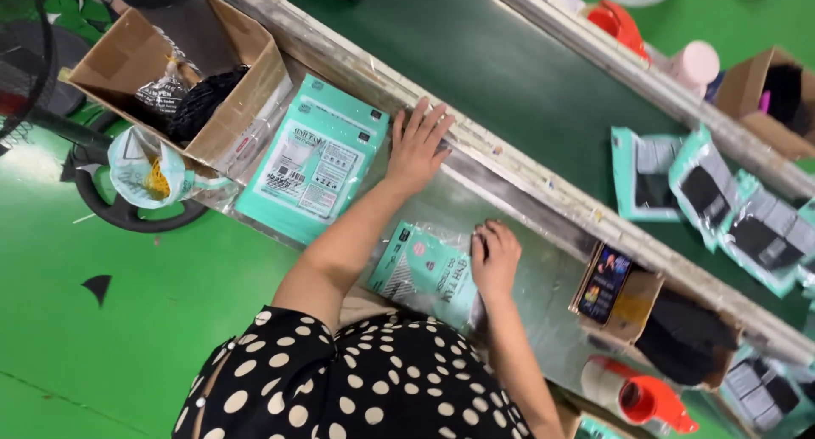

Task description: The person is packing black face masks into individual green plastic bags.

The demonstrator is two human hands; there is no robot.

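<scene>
My left hand [416, 146] lies flat with its fingers spread on the metal bench's far rail [509, 171], just right of a stack of teal packets [310, 163]. It holds nothing. My right hand [495, 254] has its fingers curled down on the right edge of a single teal packet [422, 273], which lies flat on the metal bench top [543, 278] close to my body. My polka-dot clothing fills the lower middle of the view.
An open cardboard box [182, 65] with black items stands at the left. A green conveyor belt [509, 65] carries several teal packets [713, 197]. A small box [624, 307] with black items and an orange tape dispenser [649, 401] sit at the right.
</scene>
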